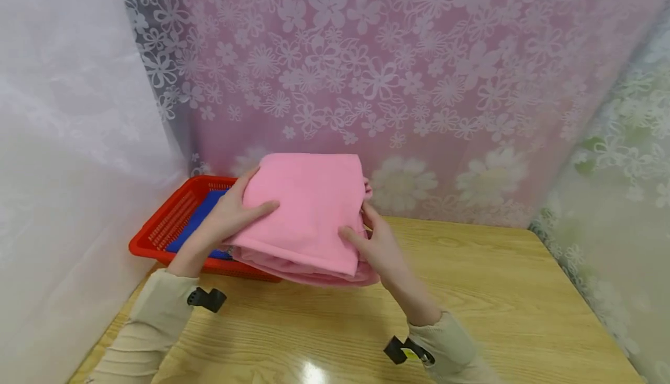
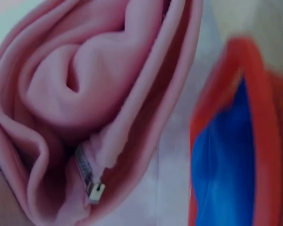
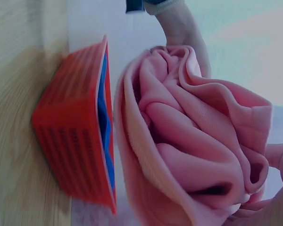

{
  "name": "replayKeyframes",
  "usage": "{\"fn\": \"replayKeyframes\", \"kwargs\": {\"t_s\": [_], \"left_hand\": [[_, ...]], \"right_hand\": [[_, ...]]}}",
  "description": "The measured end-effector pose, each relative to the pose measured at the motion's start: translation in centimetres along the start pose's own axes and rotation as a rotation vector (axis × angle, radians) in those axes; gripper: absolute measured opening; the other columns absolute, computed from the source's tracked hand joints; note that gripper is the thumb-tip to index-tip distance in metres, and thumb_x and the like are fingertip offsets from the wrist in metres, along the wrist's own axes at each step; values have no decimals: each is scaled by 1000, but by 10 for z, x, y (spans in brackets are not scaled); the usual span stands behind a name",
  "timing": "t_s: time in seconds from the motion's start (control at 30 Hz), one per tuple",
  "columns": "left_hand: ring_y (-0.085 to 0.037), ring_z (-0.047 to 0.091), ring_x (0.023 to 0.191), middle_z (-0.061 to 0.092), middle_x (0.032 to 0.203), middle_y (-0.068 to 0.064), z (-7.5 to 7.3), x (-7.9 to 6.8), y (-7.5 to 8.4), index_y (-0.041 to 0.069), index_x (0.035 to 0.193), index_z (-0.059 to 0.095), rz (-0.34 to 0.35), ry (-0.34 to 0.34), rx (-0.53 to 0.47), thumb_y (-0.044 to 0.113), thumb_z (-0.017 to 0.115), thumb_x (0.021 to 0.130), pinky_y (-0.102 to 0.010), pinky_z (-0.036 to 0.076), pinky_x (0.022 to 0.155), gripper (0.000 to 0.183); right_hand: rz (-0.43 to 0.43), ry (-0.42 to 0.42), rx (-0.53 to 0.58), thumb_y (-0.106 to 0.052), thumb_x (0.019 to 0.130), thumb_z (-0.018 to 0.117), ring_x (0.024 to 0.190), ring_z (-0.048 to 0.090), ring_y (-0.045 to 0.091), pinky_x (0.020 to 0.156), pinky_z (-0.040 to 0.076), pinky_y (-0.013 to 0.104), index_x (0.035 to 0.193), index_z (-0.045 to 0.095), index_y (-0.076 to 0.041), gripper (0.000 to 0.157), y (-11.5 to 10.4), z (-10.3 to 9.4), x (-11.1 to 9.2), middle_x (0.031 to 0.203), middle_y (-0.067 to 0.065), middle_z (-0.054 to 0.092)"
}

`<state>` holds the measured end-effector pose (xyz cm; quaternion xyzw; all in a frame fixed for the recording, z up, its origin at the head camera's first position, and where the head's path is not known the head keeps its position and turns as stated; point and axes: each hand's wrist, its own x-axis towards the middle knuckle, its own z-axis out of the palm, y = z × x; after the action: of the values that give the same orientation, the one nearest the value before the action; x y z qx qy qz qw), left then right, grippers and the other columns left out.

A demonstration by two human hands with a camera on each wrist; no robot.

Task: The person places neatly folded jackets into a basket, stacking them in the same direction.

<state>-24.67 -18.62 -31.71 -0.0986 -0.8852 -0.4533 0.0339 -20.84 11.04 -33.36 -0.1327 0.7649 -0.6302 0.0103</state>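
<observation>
A folded pink garment with a zipper (image 1: 309, 209) is held up between both hands, above the table and partly over the red basket. My left hand (image 1: 230, 209) grips its left edge, thumb on top and the other fingers hidden at its side or beneath. My right hand (image 1: 377, 244) grips the right edge, thumb on top and fingers at the side. In the left wrist view the rolled layers show, with a metal zipper end (image 2: 95, 192) hanging out. The right wrist view shows the garment's (image 3: 193, 127) loose inner folds.
A red plastic basket (image 1: 140, 246) with slotted walls stands at the table's left back, with blue fabric (image 1: 196, 221) inside. The wooden table (image 1: 471, 291) extends to the right. Floral curtains (image 1: 335, 70) hang behind and at the sides. Black cameras (image 1: 206, 299) sit on both wrists.
</observation>
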Motion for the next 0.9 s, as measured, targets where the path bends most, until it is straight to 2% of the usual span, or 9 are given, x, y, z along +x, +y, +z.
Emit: {"fn": "replayKeyframes", "kwargs": {"t_s": [0.13, 0.3, 0.4, 0.5, 0.6, 0.67, 0.8, 0.9], "left_hand": [[-39, 37, 140, 27, 164, -15, -41, 0, -11, 27, 165, 12, 3, -11, 7, 48, 74, 90, -62, 29, 115, 99], [-39, 26, 145, 19, 167, -12, -87, 3, -34, 30, 164, 16, -19, -27, -16, 40, 75, 90, -64, 22, 116, 95], [-39, 22, 147, 15, 168, -11, -109, 6, -49, 33, 164, 14, -42, -39, -8, 38, 74, 91, -66, 20, 116, 95], [-40, 21, 147, 15, 169, -12, -125, 11, -64, 33, 164, 13, -60, -49, 24, 40, 73, 92, -67, 20, 116, 94], [-41, 21, 148, 14, 169, -13, -134, 14, -79, 33, 164, 12, -77, -59, 45, 41, 73, 92, -68, 20, 116, 95], [-43, 19, 148, 12, 169, -14, -134, 17, -91, 34, 164, 10, -96, -73, 46, 42, 73, 92, -69, 19, 115, 96], [-48, 17, 149, 11, 168, -20, -121, 25, -119, 26, 165, 10, -113, -100, 107, 46, 72, 92, -70, 19, 114, 98], [-50, 14, 150, 10, 168, -23, -110, 27, -140, 18, 165, 12, -101, -98, 163, 49, 69, 93, -71, 16, 115, 97]], "right_hand": [[-52, -37, 72, -11, 95, 70, 116, 63, 32, 88, 57, 36, 161, 28, -12, 78, -4, 30, 14, 149, 18, 50], [-102, -133, 155, -7, 95, 69, 121, 60, 31, 99, 52, 39, 162, 25, -14, 80, -4, 69, 32, 150, 16, 51], [-113, -188, 209, -4, 95, 68, 127, 57, 34, 103, 50, 40, 163, 20, -13, 84, -2, 90, 46, 152, 17, 48], [-113, -213, 234, -4, 95, 68, 129, 56, 35, 105, 50, 41, 164, 17, -12, 86, 2, 105, 60, 153, 18, 46], [-108, -226, 223, -5, 94, 69, 129, 56, 35, 104, 50, 41, 164, 17, -13, 87, 14, 119, 71, 153, 19, 46], [-93, -228, 206, -5, 94, 68, 130, 56, 34, 105, 50, 42, 164, 17, -13, 87, 26, 126, 78, 153, 19, 46], [-63, -169, 132, -6, 95, 69, 138, 49, 35, 110, 45, 45, 163, 20, -8, 84, 49, 135, 87, 155, 22, 43], [-55, -108, 24, -12, 95, 71, 143, 41, 38, 114, 39, 50, 163, 16, -9, 87, 57, 137, 89, 160, 23, 34]]}}
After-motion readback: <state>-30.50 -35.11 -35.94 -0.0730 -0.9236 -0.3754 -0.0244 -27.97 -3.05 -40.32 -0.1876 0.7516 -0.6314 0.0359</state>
